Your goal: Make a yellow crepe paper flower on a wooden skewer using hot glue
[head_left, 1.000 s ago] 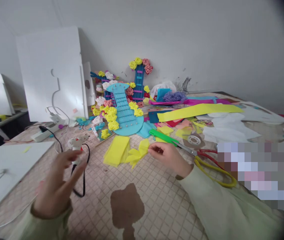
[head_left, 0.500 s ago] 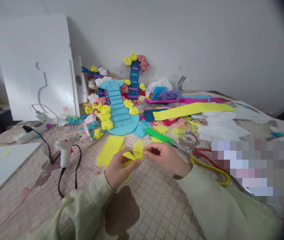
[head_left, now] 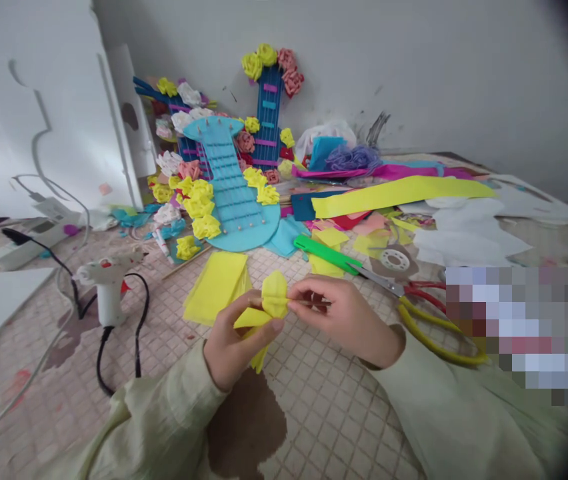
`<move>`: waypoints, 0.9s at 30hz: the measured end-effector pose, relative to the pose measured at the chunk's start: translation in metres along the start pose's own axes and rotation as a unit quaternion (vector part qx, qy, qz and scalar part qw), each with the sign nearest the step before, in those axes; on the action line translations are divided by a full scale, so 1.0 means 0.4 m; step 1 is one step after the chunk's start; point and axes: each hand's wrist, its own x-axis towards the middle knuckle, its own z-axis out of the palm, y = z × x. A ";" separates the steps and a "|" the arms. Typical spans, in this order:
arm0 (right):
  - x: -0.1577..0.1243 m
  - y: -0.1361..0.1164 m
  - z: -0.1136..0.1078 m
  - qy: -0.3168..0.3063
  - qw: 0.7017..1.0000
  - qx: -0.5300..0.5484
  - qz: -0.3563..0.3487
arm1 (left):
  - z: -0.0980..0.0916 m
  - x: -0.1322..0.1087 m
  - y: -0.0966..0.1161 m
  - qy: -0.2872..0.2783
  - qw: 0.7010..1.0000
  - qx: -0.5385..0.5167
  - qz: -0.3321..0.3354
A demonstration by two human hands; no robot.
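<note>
My left hand [head_left: 234,337] is closed round a crumpled piece of yellow paper [head_left: 270,304], held just above the tiled table cover. My right hand [head_left: 347,319] pinches a thin wooden stick [head_left: 309,303] whose tip runs into the same yellow paper. Both hands meet at the paper in the middle of the view. A stack of flat yellow paper sheets [head_left: 217,285] lies just beyond my left hand.
A white glue gun [head_left: 107,283] with a black cable stands at the left. Yellow-handled scissors [head_left: 431,323] and a green cutter [head_left: 324,253] lie at the right. Behind are a blue guitar-shaped model [head_left: 234,193] with paper flowers, coloured paper strips [head_left: 394,193] and white foam boards [head_left: 39,107].
My left hand came over from near the glue gun and closed on the yellow paper beside my right hand. The view has since dropped and moved closer.
</note>
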 end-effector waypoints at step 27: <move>-0.007 0.004 0.026 0.056 0.998 0.003 -0.038 | -0.017 0.006 0.013 -0.004 0.992 0.100 0.071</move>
